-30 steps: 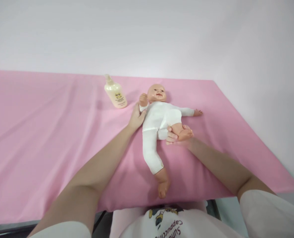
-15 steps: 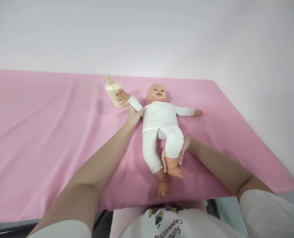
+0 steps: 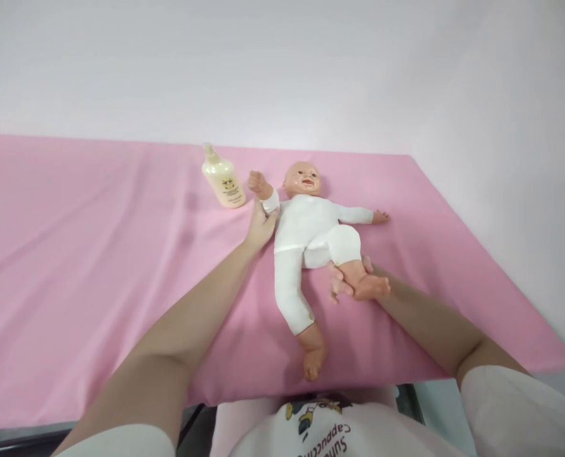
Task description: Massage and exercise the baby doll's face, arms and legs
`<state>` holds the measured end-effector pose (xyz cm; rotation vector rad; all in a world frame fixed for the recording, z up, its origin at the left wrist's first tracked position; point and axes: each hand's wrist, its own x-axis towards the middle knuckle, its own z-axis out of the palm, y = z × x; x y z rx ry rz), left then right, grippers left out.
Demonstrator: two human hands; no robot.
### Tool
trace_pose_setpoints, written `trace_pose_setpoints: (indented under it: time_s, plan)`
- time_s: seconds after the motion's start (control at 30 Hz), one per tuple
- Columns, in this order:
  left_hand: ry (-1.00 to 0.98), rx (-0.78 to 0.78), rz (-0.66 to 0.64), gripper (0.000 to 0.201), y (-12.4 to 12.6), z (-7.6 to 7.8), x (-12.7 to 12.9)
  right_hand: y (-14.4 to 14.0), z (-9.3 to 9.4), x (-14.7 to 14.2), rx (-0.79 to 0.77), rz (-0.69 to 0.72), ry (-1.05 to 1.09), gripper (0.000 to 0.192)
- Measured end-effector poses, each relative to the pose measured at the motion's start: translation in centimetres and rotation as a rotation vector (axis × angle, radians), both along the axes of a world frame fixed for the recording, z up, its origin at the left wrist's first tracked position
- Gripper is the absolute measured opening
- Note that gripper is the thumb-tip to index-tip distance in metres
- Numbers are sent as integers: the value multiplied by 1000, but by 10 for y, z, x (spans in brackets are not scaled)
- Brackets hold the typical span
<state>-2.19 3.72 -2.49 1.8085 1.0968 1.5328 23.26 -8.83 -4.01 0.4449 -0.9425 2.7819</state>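
Lying face up at frame centre on one pink sheet (image 3: 96, 266), one baby doll (image 3: 306, 235) in a white suit. Left hand (image 3: 259, 227) grips the doll's raised arm; right hand (image 3: 346, 284) cups its bent lower leg, fingers curled around the ankle. One cream bottle (image 3: 222, 183), label unreadable, stands upper centre-left. Shirt (image 3: 325, 435) print at bottom edge reads "Cappuccino", inverted.

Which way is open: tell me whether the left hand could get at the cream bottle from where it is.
Probably yes. The left hand holds the doll's arm, and the cream bottle stands just beyond it on the pink cloth, with only bare cloth between them.
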Motion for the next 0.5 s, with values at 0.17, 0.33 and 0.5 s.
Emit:
trace_pose_setpoints:
  time_s: [0.17,0.33,0.5]
  plan:
    - [312,186,-198,38,-9,11,0,4,15,2,-43,-365,9,55]
    - [403,184,-221,40,-13,18,0,1,36,-2,-107,-655,-184,44]
    - [408,182,-226,39,-13,18,1,0,37,-4,-123,-715,-253,41]
